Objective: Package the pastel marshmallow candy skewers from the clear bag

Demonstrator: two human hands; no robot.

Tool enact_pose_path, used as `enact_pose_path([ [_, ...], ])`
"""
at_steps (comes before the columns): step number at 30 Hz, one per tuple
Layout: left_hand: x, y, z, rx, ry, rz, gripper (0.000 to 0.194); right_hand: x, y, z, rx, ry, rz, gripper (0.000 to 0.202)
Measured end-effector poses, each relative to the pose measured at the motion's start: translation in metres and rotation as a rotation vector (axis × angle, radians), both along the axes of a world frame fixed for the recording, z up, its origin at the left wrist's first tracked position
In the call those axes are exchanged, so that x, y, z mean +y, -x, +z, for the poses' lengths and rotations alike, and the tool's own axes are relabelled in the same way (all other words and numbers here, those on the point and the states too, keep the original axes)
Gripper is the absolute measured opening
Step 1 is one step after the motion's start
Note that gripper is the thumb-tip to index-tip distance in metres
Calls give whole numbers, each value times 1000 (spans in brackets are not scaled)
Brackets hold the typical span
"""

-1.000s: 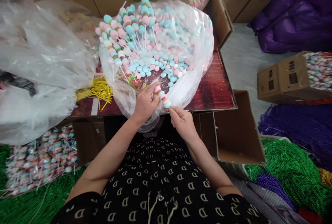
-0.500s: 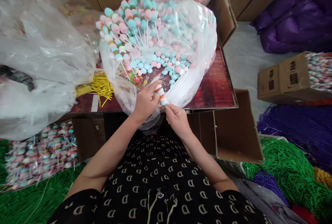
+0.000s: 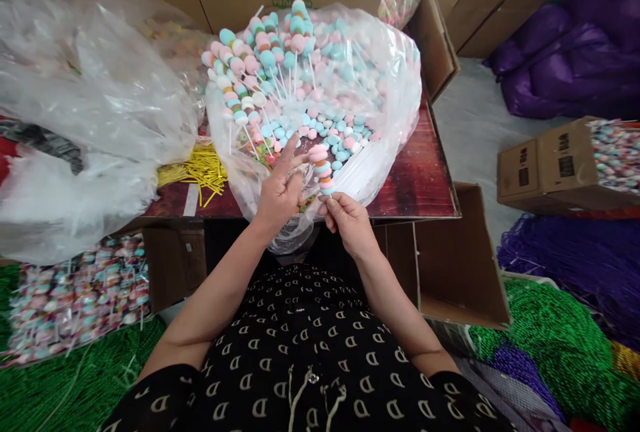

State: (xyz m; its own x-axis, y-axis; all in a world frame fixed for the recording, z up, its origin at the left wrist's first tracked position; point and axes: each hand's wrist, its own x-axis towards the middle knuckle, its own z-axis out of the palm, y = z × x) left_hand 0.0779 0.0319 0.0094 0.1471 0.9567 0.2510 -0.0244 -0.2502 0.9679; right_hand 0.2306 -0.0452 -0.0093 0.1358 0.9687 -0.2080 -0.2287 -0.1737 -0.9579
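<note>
My right hand pinches the lower end of a marshmallow skewer, pink, blue and white pieces with orange-brown ones between, held nearly upright. Just left of it is my left hand, its fingers apart and a fingertip close to the top pink piece; whether it touches I cannot tell. Beyond my hands, loose pink, blue and white marshmallows lie in an opened clear plastic bag. Finished-looking skewers lean together on the bag's left side. Coloured gummy rings show below them, partly covered by plastic.
Yellow twist ties lie on the dark red table at the left, beside a big clear bag. An open cardboard box stands below the right edge. Wrapped skewers fill a container at lower left.
My left hand has let go of the skewer's side and spread its fingers. The skewer now stands more in view in my right hand. The whole view has shifted slightly.
</note>
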Motion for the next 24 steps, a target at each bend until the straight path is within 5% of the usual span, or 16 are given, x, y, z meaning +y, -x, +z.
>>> enact_pose_path([
  [4,2,7,10,-250,121,4,47,1,6,3,45,-3,-96,45],
  [10,-3,0,14,-455,208,20,51,2,34,12,219,25,-49,51],
  [24,-15,24,-16,-379,211,-14,50,14,32,13,173,-74,-224,44],
])
